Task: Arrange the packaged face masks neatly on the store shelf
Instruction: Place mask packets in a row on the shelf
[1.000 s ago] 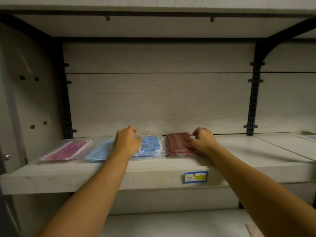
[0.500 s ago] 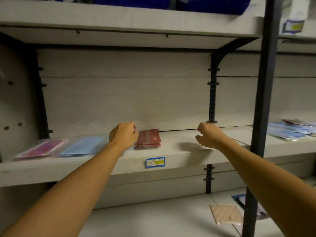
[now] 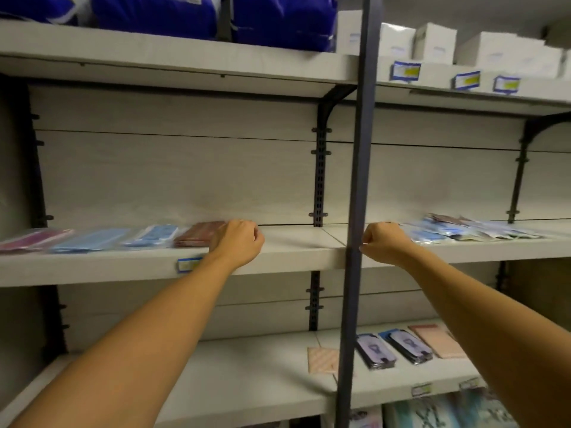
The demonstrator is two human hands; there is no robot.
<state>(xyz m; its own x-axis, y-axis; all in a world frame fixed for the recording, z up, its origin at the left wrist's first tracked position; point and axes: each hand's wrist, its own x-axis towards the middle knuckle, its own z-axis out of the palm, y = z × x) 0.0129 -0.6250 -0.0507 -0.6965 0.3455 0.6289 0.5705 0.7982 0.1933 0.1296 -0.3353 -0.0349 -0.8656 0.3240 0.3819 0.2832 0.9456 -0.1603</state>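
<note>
Four packaged face masks lie in a row at the left of the middle shelf (image 3: 293, 247): a magenta pack (image 3: 34, 239), a light blue pack (image 3: 92, 240), a blue patterned pack (image 3: 154, 234) and a dark red pack (image 3: 200, 233). My left hand (image 3: 239, 242) hovers by the red pack's right end, fingers curled, holding nothing. My right hand (image 3: 383, 242) is also curled and holds nothing. It sits just right of a dark upright post (image 3: 358, 180) and left of a loose pile of mask packs (image 3: 463, 231).
The post crosses the view in front of the shelves. The lower shelf holds a pink pack (image 3: 323, 359) and several dark and pink packs (image 3: 404, 347). Blue bags (image 3: 154, 13) and white boxes (image 3: 432, 41) sit on the top shelf. A price tag (image 3: 188, 264) marks the shelf edge.
The view has swung to the right. Both hands left the row of packs and moved right along the shelf, the right hand nearing the pile.
</note>
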